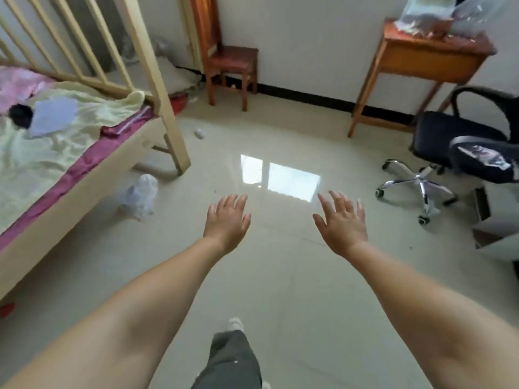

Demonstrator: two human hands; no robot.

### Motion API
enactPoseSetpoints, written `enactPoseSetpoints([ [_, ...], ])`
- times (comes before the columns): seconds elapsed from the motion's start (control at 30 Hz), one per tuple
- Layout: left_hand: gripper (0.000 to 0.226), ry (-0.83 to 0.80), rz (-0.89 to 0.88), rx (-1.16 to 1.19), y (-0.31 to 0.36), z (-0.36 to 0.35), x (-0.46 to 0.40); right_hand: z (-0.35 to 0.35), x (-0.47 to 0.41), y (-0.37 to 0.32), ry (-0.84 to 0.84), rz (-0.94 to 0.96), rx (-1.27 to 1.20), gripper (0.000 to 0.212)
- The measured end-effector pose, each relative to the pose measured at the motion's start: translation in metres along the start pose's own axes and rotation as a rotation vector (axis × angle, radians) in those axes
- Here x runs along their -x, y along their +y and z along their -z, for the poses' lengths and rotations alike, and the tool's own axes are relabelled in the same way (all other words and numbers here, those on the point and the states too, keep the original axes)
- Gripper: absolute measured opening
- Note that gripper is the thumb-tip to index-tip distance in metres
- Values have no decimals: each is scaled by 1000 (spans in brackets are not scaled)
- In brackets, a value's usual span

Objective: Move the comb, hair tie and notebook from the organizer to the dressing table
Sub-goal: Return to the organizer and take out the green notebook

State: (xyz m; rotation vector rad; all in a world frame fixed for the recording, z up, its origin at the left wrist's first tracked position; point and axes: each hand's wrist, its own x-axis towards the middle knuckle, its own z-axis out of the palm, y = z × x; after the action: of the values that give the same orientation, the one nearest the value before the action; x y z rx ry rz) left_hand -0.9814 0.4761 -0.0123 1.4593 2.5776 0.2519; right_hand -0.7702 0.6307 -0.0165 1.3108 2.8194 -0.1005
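Observation:
Both of my arms stretch forward over a shiny tiled floor. My left hand (227,220) is palm down with its fingers apart and holds nothing. My right hand (343,221) is likewise spread and holds nothing. On the bed at the left lie a pale blue flat thing, perhaps the notebook (53,115), and a small black object (21,115) beside it; what the black object is I cannot tell. No comb or organizer shows. A wooden table (427,56) stands by the far wall at the right, with plastic bags on top.
A bed (70,169) with a yellow sheet and slatted frame fills the left. A wooden chair (231,63) stands at the far wall. A black office chair (460,153) and a white cabinet (497,234) are at the right. A crumpled plastic bag (139,196) lies on the floor.

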Motion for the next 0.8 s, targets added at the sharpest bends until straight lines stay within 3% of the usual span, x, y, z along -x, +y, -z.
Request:
enactPoseSetpoints([
  [0.3,52,-24,-295,-16,138,-5,-280,26,-192,158,54,-265,-23,57],
  [0.5,49,-7,-429,-13,232,14,-462,58,-316,252,120,-383,-23,57],
  [0.8,50,1,-544,-16,379,-23,-689,64,-511,433,127,-486,-3,56],
])
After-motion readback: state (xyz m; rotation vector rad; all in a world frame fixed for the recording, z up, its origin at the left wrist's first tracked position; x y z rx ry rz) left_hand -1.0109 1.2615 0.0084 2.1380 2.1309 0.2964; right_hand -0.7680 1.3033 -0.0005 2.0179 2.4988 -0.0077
